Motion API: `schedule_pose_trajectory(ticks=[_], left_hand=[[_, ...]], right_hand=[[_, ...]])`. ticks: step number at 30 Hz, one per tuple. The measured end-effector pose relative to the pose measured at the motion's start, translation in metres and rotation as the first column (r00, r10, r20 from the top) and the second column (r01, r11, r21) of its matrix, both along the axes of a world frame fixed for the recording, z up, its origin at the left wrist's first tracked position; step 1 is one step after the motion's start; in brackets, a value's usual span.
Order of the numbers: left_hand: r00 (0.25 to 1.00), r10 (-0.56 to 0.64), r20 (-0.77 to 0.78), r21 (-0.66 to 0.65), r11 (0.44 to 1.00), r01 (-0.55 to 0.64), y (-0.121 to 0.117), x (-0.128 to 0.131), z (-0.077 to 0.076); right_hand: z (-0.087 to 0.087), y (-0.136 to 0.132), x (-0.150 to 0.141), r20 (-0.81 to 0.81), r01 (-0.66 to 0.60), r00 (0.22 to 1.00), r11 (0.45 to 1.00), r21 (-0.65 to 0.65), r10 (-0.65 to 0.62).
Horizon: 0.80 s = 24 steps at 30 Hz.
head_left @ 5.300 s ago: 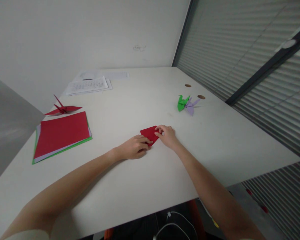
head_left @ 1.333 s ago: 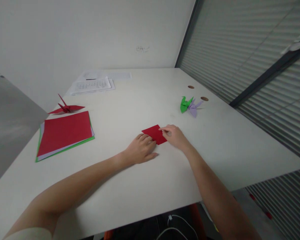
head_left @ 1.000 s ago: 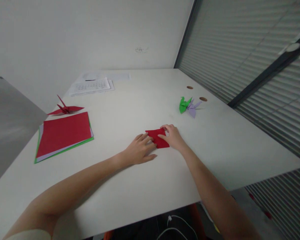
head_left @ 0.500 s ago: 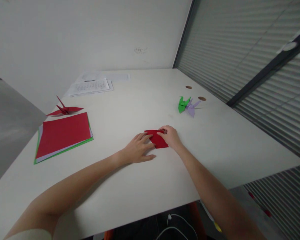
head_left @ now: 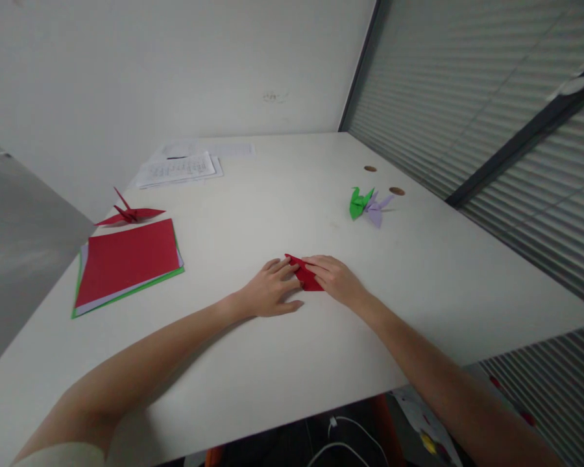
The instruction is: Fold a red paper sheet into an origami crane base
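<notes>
A small folded red paper [head_left: 305, 275] lies flat near the middle of the white table [head_left: 282, 363]. My left hand [head_left: 270, 295] rests on its left edge, fingers stretched out flat and pressing down. My right hand [head_left: 335, 279] lies over its right side, fingers extended and flat on the paper. Most of the paper is hidden between and under the two hands.
A stack of red, white and green sheets [head_left: 126, 264] lies at the left, with a red paper crane [head_left: 129, 213] behind it. A green crane [head_left: 358, 202] and a lilac crane [head_left: 377, 209] stand at the right. Printed papers [head_left: 178, 169] lie at the back.
The red paper has been folded smaller. My right hand slid from its far corner to lie flat across it. My left hand has stayed on the left edge.
</notes>
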<state>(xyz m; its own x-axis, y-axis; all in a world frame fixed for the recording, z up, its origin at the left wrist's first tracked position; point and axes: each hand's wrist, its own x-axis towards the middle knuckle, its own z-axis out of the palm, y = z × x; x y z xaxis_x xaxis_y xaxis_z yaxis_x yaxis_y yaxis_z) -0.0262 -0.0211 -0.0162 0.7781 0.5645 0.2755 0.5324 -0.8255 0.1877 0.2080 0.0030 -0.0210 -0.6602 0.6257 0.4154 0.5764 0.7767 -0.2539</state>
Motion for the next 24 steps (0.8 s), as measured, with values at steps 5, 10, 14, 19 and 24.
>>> schedule_pose_trajectory(ticks=[5, 10, 14, 19, 24], left_hand=[[0.999, -0.045, 0.031, -0.023, 0.999, 0.046, 0.0003, -0.0024, 0.0043], [0.996, -0.085, 0.040, -0.041, 0.995, 0.087, 0.0006, -0.0032, 0.0071], [0.995, -0.089, 0.041, -0.040, 0.995, 0.091, -0.0002, -0.0032, 0.0082], [0.994, -0.069, 0.088, -0.048, 0.996, 0.073, 0.0002, -0.0021, 0.0050], [0.994, -0.002, 0.113, -0.040, 0.999, 0.006, 0.0000, 0.0013, 0.0028]], right_hand=[[-0.0032, -0.0002, 0.0037, -0.067, -0.062, 0.996, 0.997, -0.051, 0.059], [-0.0005, -0.0026, 0.0076, -0.047, -0.073, 0.996, 0.994, -0.084, 0.069], [-0.0003, -0.0028, 0.0093, -0.020, -0.070, 0.997, 0.993, -0.097, 0.068], [-0.0013, -0.0030, 0.0082, -0.014, -0.083, 0.996, 0.994, -0.072, 0.082], [-0.0018, -0.0048, 0.0063, 0.019, -0.089, 0.996, 0.995, -0.037, 0.089]])
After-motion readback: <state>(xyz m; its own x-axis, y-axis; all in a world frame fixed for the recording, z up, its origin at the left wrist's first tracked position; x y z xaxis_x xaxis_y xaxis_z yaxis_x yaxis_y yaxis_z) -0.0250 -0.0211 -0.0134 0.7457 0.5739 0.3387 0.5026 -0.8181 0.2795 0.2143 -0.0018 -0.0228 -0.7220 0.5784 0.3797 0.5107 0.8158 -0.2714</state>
